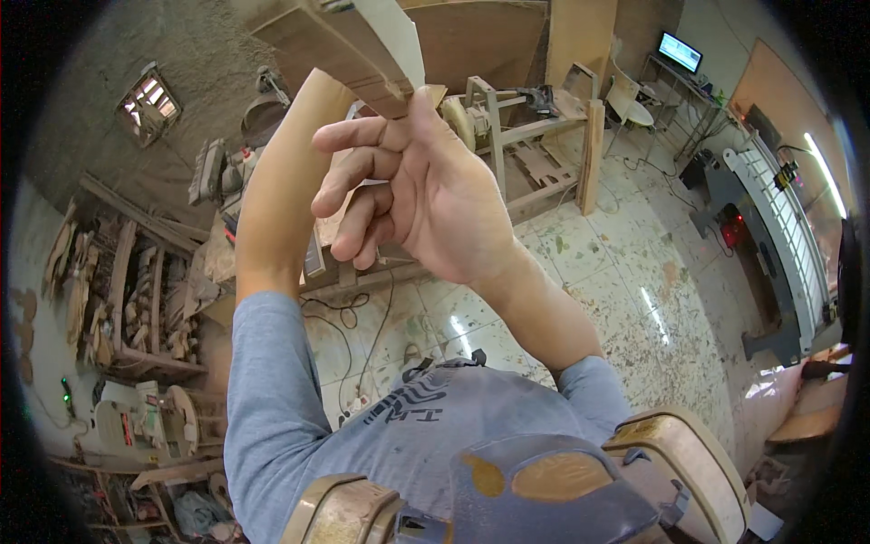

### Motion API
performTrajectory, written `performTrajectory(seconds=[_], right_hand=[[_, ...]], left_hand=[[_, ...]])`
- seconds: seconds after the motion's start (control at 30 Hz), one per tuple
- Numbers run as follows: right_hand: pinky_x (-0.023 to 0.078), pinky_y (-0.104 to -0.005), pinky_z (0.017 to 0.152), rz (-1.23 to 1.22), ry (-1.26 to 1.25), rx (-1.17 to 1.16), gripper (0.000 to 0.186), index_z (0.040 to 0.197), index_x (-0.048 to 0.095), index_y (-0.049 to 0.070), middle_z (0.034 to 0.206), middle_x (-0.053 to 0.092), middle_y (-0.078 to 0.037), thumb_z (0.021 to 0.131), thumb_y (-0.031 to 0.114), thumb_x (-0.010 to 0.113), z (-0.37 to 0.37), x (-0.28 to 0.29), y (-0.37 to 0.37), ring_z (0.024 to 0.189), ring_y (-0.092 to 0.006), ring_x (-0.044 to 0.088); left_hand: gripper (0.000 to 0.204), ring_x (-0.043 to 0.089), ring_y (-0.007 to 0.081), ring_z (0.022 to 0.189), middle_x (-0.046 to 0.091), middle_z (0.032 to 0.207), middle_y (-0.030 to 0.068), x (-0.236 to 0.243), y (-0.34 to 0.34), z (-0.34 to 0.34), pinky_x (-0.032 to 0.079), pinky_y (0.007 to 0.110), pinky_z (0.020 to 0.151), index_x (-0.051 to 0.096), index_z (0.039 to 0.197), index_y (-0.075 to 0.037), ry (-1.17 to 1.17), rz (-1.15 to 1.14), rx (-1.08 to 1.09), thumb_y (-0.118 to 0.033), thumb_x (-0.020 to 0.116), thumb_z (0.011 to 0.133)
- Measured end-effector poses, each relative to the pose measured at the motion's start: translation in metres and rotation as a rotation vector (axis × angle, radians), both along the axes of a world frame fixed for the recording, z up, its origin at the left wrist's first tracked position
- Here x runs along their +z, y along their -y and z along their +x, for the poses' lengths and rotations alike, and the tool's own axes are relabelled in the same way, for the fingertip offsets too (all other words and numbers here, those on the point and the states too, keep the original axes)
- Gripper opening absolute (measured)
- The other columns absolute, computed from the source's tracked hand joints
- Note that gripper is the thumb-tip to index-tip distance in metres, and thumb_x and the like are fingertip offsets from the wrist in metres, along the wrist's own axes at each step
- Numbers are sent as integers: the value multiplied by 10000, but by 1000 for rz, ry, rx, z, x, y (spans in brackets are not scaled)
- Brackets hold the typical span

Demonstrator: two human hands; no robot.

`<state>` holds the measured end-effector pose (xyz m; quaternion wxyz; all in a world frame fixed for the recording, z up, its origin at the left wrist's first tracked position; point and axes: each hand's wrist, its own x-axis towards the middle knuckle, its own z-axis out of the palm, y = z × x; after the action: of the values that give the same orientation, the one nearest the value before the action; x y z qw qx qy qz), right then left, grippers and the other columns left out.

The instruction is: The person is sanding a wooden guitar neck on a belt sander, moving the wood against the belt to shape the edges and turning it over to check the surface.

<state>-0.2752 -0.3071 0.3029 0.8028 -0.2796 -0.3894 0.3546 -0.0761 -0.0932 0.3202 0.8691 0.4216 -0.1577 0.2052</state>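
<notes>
A brown wooden piece (331,50) with a pale, sheet-like side (399,41) is raised at the top edge of the head view. My right hand (430,195) is turned palm up toward the view. Its thumb and index finger pinch the lower corner of the wooden piece, while the other fingers curl loosely below it. On the left, my forearm (281,190) reaches up behind the piece, which hides my left hand and its fingers.
Beyond my hands stands a wooden frame (497,136) beside a workbench. Black cables (349,313) lie on the dusty tiled floor (580,299). Wood offcuts (149,290) fill a rack at left. A large grey machine (766,236) stands at right. A respirator (553,485) covers the lower edge.
</notes>
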Motion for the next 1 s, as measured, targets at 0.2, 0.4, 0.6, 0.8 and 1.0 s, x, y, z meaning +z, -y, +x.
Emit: performTrajectory(seconds=[0.2,0.4,0.6,0.8,1.0], right_hand=[[592,-295,527,4,2,-4,798,1278,517,-45,943,687,-208,1037,616,138,2,1,-1,688,-235,725],[595,-300,523,21,5,-11,794,1278,518,-46,951,685,-212,1039,609,138,5,-1,-1,688,-239,727],[619,-352,605,-45,29,-96,762,1309,486,-25,990,674,-218,1036,618,182,0,3,-1,758,-263,734],[628,-399,802,103,-50,-350,589,1410,363,-12,1232,607,-209,1049,452,405,5,11,-7,973,-337,713],[506,-248,657,-229,192,-500,543,1304,528,49,909,587,-40,927,421,648,-2,25,14,719,-85,590]], left_hand=[[422,685,321,720,681,883,168,2,-3,-2,600,463,659,619,1026,10,6,-2,-4,-349,403,983],[426,683,316,716,681,873,160,2,2,2,597,459,657,620,1021,1,9,-6,-28,-363,402,981],[431,681,310,711,680,863,152,8,-6,-6,594,455,655,620,1016,-8,20,-1,-43,-377,402,980],[435,679,305,706,680,853,143,16,7,-8,591,451,652,621,1011,-17,34,21,-131,-392,401,978],[440,676,300,702,680,843,135,21,9,-14,588,447,650,622,1006,-27,49,28,-202,-406,400,976]])
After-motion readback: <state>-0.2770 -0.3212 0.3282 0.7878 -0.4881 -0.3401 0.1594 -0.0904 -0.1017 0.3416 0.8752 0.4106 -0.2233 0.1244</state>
